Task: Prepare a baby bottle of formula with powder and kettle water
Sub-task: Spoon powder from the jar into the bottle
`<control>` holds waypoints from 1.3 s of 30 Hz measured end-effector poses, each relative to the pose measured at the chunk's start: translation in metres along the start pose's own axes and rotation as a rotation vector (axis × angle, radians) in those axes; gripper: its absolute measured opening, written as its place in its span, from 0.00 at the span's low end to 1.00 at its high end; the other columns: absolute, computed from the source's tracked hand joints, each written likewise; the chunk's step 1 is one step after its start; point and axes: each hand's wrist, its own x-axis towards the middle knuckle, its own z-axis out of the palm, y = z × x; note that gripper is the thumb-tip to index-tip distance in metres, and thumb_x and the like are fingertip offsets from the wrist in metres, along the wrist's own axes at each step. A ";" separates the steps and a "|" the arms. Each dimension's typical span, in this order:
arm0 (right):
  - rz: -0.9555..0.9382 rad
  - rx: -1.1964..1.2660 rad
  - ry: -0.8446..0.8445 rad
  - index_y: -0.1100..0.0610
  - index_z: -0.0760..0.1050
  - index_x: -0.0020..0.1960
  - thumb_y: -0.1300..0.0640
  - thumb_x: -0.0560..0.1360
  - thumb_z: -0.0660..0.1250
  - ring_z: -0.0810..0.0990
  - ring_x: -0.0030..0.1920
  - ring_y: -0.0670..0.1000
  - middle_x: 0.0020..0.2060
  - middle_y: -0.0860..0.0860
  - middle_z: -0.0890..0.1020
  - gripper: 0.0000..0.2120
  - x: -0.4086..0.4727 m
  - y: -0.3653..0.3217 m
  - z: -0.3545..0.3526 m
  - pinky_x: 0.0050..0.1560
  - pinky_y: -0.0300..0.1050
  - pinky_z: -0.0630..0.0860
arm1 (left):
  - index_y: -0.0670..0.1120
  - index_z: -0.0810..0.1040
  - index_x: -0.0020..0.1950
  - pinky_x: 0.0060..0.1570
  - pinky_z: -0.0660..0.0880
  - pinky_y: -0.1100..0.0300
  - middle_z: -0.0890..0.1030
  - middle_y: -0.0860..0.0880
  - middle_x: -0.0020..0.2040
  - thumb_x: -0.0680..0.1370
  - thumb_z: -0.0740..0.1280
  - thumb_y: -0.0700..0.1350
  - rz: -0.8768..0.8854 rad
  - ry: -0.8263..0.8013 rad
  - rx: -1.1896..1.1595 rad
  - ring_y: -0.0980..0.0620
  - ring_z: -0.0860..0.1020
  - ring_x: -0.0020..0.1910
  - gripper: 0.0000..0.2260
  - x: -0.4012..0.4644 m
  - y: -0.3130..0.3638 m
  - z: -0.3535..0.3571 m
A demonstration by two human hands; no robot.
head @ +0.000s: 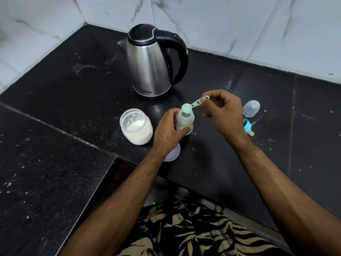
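A clear baby bottle (185,120) stands upright on the black counter (73,89), cap off. My left hand (168,133) grips its lower body from the left. My right hand (224,109) pinches the handle of a pale green scoop (191,106), whose bowl is tipped over the bottle's mouth. An open jar of white powder (136,126) stands just left of the bottle. The steel kettle (153,61) with a black handle stands behind, lid shut.
The bottle's clear dome cap (251,108) and its blue ring with teat (247,127) lie to the right of my right hand. A white jar lid (174,154) lies under my left wrist. Marble-tiled walls meet behind the kettle. The counter's front edge runs near my body.
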 end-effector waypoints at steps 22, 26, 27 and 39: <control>0.112 0.212 -0.208 0.59 0.79 0.48 0.64 0.77 0.69 0.83 0.37 0.49 0.39 0.53 0.84 0.02 0.009 -0.024 0.075 0.29 0.39 0.76 | 0.47 0.71 0.70 0.57 0.70 0.67 0.76 0.51 0.61 0.73 0.76 0.48 -0.100 0.029 -0.019 0.58 0.74 0.60 0.28 -0.054 -0.013 -0.033; 0.107 0.113 -0.277 0.60 0.80 0.48 0.63 0.76 0.70 0.81 0.33 0.46 0.37 0.52 0.84 0.02 0.008 -0.026 0.103 0.26 0.37 0.72 | 0.47 0.70 0.71 0.62 0.73 0.59 0.77 0.50 0.61 0.74 0.76 0.49 -0.101 0.036 -0.008 0.57 0.75 0.61 0.29 -0.060 -0.016 -0.034; 0.105 0.084 -0.291 0.59 0.80 0.47 0.63 0.76 0.70 0.81 0.32 0.45 0.36 0.51 0.84 0.01 0.007 -0.025 0.109 0.25 0.36 0.72 | 0.46 0.70 0.72 0.62 0.73 0.58 0.77 0.50 0.61 0.74 0.76 0.49 -0.104 0.039 -0.011 0.57 0.75 0.61 0.29 -0.060 -0.016 -0.034; -0.004 -0.143 -0.347 0.50 0.80 0.41 0.60 0.72 0.72 0.81 0.35 0.43 0.35 0.45 0.84 0.05 0.005 -0.008 0.140 0.44 0.43 0.81 | 0.49 0.65 0.74 0.59 0.75 0.48 0.77 0.54 0.59 0.73 0.70 0.60 -0.138 0.012 0.015 0.56 0.76 0.59 0.33 -0.065 -0.029 -0.042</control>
